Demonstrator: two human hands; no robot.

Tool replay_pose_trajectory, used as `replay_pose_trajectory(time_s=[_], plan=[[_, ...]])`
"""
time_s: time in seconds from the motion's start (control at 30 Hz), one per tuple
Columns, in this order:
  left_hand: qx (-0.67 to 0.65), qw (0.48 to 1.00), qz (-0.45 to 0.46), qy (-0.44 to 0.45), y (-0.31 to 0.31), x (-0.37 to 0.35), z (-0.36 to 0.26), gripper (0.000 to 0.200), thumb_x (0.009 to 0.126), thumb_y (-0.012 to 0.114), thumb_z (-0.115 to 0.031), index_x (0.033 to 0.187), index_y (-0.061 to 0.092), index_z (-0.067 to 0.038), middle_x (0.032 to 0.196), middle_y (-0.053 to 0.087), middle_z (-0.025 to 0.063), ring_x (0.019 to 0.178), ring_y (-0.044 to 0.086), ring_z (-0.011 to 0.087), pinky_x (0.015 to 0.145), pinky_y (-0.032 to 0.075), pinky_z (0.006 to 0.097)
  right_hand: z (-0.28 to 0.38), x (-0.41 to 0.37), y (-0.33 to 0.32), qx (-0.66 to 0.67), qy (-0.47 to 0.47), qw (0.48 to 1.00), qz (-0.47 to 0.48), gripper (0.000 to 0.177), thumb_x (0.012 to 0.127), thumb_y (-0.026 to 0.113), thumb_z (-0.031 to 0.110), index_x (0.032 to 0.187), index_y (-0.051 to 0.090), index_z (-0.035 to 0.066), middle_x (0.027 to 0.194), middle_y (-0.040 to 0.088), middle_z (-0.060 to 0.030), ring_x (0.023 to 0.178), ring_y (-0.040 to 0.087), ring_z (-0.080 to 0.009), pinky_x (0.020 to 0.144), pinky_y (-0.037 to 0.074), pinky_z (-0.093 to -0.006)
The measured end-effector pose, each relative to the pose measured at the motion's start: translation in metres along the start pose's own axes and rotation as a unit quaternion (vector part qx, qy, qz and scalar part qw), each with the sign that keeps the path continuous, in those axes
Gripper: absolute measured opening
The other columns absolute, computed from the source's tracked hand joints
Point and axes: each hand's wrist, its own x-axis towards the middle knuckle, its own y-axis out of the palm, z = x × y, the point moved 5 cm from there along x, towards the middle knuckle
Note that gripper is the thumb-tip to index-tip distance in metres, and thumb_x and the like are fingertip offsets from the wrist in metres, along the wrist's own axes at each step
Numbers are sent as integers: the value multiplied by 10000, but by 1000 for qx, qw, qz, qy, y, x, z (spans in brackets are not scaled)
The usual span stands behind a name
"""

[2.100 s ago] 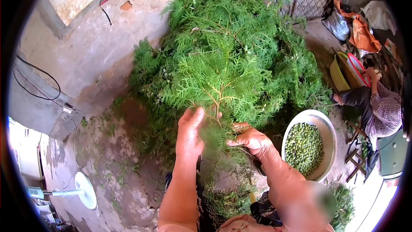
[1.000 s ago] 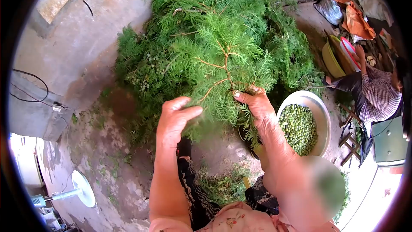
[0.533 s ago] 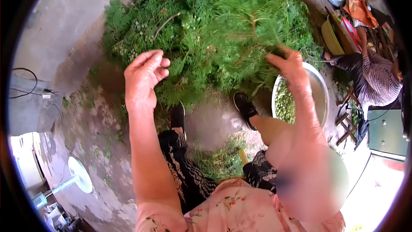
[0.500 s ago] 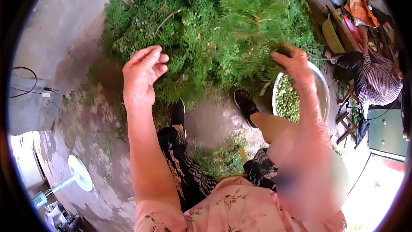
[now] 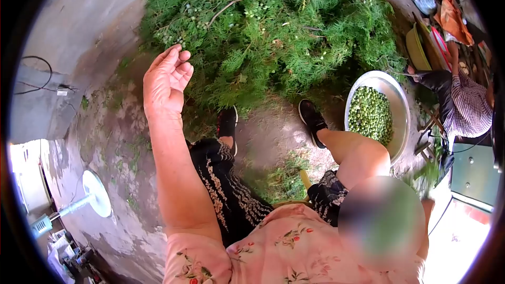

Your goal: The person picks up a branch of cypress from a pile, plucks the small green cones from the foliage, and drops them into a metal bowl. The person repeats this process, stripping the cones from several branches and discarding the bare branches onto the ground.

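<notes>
Floor [image 5: 265, 144]: 1 basin [image 5: 401, 110] of green berries [image 5: 370, 115]; left grip [image 5: 165, 84] open, can't tell right grip.

No legible txt or labels, though edges look blurry.

Left hand [image 5: 167, 80] raised, branch heap [image 5: 284, 37], basin [image 5: 401, 110], blur [image 5: 430, 174] (perhaps foliage)

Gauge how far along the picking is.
Done: the basin holds a broad heap of small green fruits.
In hand: the left hand is raised, nothing visible in its fingers; the right hand can't be made out, near a blurred green sprig.
Left: a big branch pile, with pale fruits on it. Looks far from finished.
</notes>
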Motion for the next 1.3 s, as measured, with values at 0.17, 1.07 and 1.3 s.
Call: replay_pose_trajectory(time_s=[0.17, 1.07, 1.3], plan=[[-27, 998, -48, 3, -28, -2, -6, 115, 834, 624, -106, 933, 620, -46, 808, 650, 64, 634, 592, 107, 657, 509, 266, 17, -37, -39, -48, 54, 996, 50, 259, 730, 554, 173, 946, 637, 56, 709, 604, -190, 677, 597, -334, 618, 447, -414], [645, 635, 377, 196, 79, -136, 58, 203, 666, 573, -147, 796, 581, 8, 741, 594, 136, 644, 541, 190, 559, 421, 318, 869, -288, 54, 337, -488, 760, 266, 195, 750, 556, 153, 872, 659, 40, 888, 632, -193, 881, 599, -326, 786, 465, -387], [696, 615, 286, 239, 61, -119, 58, 304, 710, 566, -149, 962, 574, 21, 858, 611, 174, 751, 589, 247, 662, 476, 336, 905, -308, 97, -28, -586, 808, 50, 246, 782, 532, 189, 964, 655, 78, 981, 637, -124, 918, 593, -286, 790, 457, -410]])
